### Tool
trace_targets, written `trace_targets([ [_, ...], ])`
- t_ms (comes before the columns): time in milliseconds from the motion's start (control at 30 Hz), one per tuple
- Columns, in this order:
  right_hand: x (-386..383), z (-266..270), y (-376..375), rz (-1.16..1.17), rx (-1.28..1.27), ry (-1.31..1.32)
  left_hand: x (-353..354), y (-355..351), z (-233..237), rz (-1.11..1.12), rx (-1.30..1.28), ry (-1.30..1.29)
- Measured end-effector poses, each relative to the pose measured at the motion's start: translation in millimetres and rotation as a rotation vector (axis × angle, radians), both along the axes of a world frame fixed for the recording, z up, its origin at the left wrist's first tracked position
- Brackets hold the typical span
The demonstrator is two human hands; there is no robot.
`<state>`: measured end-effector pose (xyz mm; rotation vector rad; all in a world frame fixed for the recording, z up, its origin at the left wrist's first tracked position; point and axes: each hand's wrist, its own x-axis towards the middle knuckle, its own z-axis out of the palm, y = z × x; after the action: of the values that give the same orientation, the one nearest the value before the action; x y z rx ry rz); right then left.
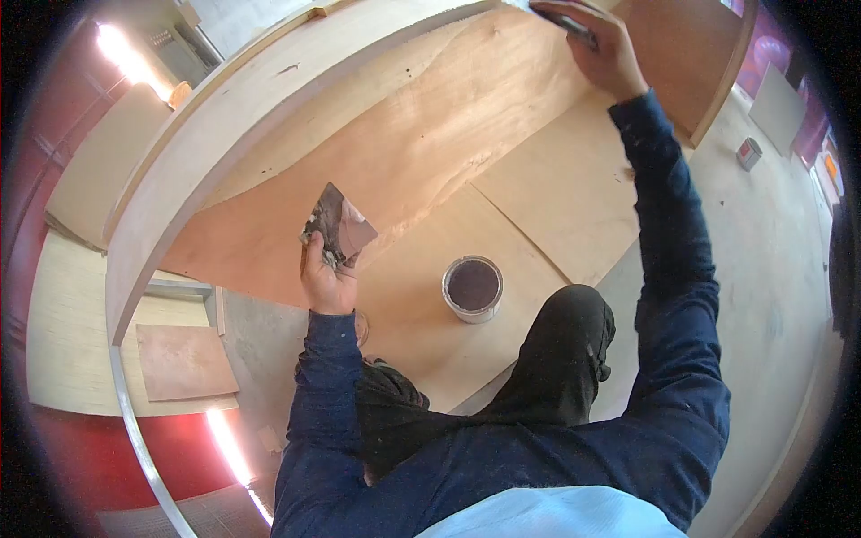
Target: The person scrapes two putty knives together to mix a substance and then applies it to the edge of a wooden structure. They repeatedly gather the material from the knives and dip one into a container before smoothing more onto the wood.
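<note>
Bright, even exposure with soft shadows only, 2 blown-out light streaks [126, 58] at the left edge, heavy fisheye bending the plywood panel [430, 134], black vignette in corners, magenta cast far right, centre sharp, rim slightly soft.

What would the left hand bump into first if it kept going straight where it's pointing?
Most likely the reddish plywood sheet. The left hand points its smeared scraper up at it, and nothing shows between them, though depth is hard to judge.
</note>
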<state>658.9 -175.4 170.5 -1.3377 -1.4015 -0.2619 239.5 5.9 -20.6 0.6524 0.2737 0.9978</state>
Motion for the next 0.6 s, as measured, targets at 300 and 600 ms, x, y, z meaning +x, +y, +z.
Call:
trace_targets([
  [300, 70.2, 22.2, 60.0, 0.769, -0.131, 0.157, -4.6, 1.9, -1.4, 0.032, 0.029, 0.126],
  [600, -107.4, 90.6, 56.7, 0.274, -0.111, -0.688, 8.5, 1.1, -0.8, 0.058, 0.103, 0.155],
])
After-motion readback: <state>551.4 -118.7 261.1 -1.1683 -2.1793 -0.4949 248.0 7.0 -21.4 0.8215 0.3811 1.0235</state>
